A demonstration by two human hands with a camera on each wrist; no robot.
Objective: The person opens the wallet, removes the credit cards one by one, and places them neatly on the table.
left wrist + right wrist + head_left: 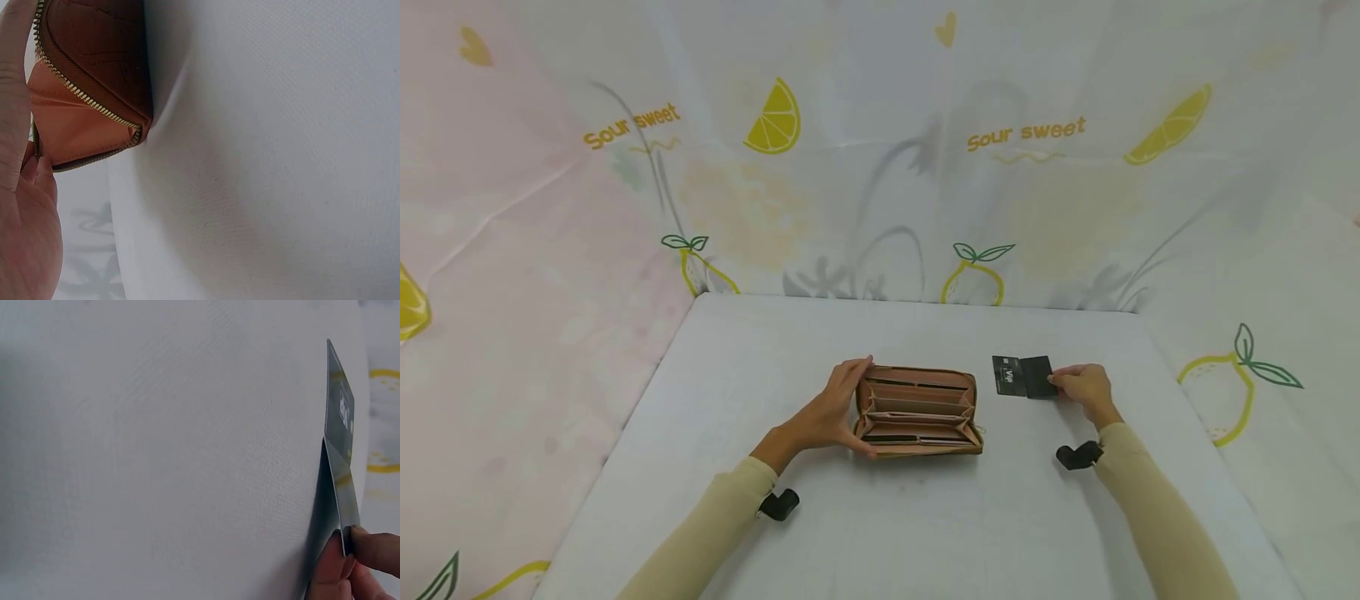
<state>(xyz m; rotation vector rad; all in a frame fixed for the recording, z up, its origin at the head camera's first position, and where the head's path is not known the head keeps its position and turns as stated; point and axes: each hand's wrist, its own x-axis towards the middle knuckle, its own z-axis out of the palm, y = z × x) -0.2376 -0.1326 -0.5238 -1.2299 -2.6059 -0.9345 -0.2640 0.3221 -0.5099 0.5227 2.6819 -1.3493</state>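
A brown zip-around wallet (917, 407) stands unzipped on the table, its pleated compartments facing up. My left hand (829, 414) grips its left end, thumb at the front edge and fingers at the back edge. In the left wrist view, the wallet's gold zipper teeth (87, 97) and folded side lining (78, 125) show beside the hand. To the right of the wallet, my right hand (1086, 390) pinches the right edge of a plain black card (1039, 377), which is tilted up. A black card marked "Vip" (1009, 376) lies against its left edge.
Dark and pale card edges (917, 439) show in the wallet's front slots, and another dark edge lines the back. The white table (820, 533) meets a lemon-patterned cloth backdrop (865, 192). A black wrist camera (1079, 455) juts from the right sleeve, another (780, 505) from the left.
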